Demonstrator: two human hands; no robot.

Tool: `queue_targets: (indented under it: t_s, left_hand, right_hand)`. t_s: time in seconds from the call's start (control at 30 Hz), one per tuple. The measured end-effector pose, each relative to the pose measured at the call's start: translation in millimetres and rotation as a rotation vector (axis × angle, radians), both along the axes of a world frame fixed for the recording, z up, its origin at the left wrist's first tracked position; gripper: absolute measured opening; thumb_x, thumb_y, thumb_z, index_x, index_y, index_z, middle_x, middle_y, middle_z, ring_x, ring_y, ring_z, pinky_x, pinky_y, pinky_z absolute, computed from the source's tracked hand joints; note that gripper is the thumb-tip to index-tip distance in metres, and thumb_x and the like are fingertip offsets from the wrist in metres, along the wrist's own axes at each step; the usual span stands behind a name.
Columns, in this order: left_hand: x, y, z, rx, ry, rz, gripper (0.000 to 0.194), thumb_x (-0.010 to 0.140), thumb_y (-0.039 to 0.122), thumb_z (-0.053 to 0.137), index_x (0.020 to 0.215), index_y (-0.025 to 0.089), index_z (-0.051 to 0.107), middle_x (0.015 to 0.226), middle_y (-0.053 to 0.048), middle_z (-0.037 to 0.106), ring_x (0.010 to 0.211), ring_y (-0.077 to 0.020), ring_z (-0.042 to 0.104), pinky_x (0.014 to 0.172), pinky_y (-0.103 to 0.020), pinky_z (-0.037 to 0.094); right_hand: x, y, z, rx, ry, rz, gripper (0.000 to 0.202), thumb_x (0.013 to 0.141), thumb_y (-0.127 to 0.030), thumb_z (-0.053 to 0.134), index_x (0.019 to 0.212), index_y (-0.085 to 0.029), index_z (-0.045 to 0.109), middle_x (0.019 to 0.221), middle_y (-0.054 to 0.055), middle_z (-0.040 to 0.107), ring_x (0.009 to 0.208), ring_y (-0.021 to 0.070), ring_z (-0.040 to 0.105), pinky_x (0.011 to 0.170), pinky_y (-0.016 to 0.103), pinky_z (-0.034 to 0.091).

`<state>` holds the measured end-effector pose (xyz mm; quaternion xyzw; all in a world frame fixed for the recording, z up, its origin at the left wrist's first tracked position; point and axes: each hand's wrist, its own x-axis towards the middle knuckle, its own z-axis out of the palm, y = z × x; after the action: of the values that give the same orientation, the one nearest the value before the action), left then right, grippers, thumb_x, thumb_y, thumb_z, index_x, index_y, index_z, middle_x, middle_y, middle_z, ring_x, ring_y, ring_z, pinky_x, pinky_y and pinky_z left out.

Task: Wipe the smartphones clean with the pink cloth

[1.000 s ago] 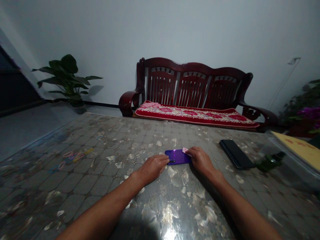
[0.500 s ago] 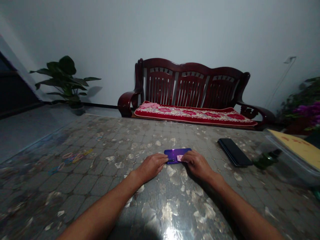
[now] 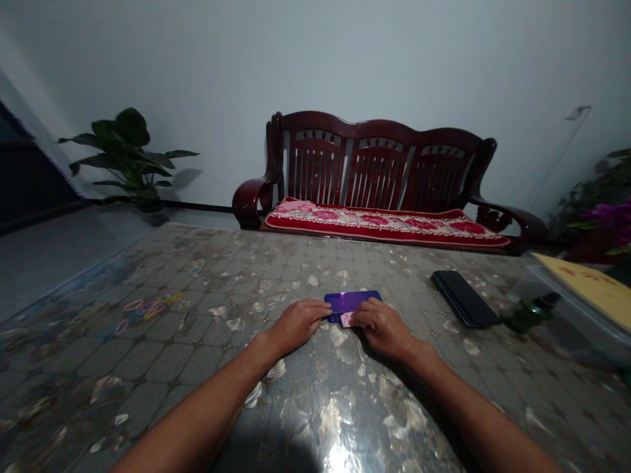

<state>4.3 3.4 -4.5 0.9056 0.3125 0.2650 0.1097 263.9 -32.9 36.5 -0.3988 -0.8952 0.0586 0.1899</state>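
A glossy blue-purple smartphone (image 3: 348,301) lies flat on the table, its back facing up. My left hand (image 3: 303,322) grips its left end with the fingers pressed together. My right hand (image 3: 382,322) is closed in a pinch on a small pink cloth or paper piece (image 3: 346,320), I cannot tell which. That pink piece rests at the phone's near edge, over its lower left part. Part of the phone's right side is hidden behind my right fingers.
On the right lie a dark wallet-like stack (image 3: 464,299), a green bottle (image 3: 532,312) and a clear plastic box (image 3: 572,338) with a yellow sheet (image 3: 589,286) on top. Several coloured rubber bands (image 3: 142,309) are at left. A wooden bench (image 3: 377,164) stands behind the patterned table (image 3: 221,263).
My right hand has slid the pink piece left and toward me, from the phone's middle to its near edge. My left hand stays at the phone's left end.
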Motion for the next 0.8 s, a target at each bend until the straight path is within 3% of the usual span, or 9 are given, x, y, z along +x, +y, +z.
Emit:
queue_targets:
  t_s: [0.4, 0.63, 0.8]
  left_hand:
    - [-1, 2, -3.2, -0.026, -0.002, 0.02, 0.044, 0.087, 0.001, 0.055, 0.119, 0.022, 0.075, 0.119, -0.005, 0.077, 0.112, -0.0192, 0.072, 0.101, -0.036, 0.057]
    - [-1, 0, -0.4, -0.044, 0.036, 0.022, 0.047, 0.085, -0.002, 0.053, 0.12, 0.021, 0.075, 0.124, -0.006, 0.074, 0.116, -0.0208, 0.07, 0.104, -0.037, 0.055]
    - [0, -2, 2.3, -0.025, 0.045, 0.001, 0.048, 0.087, -0.001, 0.053, 0.125, 0.022, 0.071, 0.126, -0.006, 0.074, 0.117, -0.0212, 0.069, 0.104, -0.037, 0.055]
  right_hand:
    - [-25, -3, 1.3, 0.002, 0.011, 0.098, 0.03, 0.089, -0.004, 0.056, 0.097, -0.023, 0.077, 0.097, 0.005, 0.075, 0.086, 0.0194, 0.06, 0.077, 0.029, 0.042]
    - [4, 7, -9.5, 0.0, 0.089, -0.125, 0.034, 0.075, 0.003, 0.056, 0.088, -0.021, 0.076, 0.087, 0.005, 0.072, 0.085, 0.0195, 0.061, 0.076, 0.028, 0.043]
    - [-10, 13, -10.2, -0.051, 0.119, -0.15, 0.04, 0.074, 0.002, 0.053, 0.094, -0.022, 0.078, 0.095, 0.005, 0.076, 0.093, 0.0204, 0.064, 0.082, 0.028, 0.046]
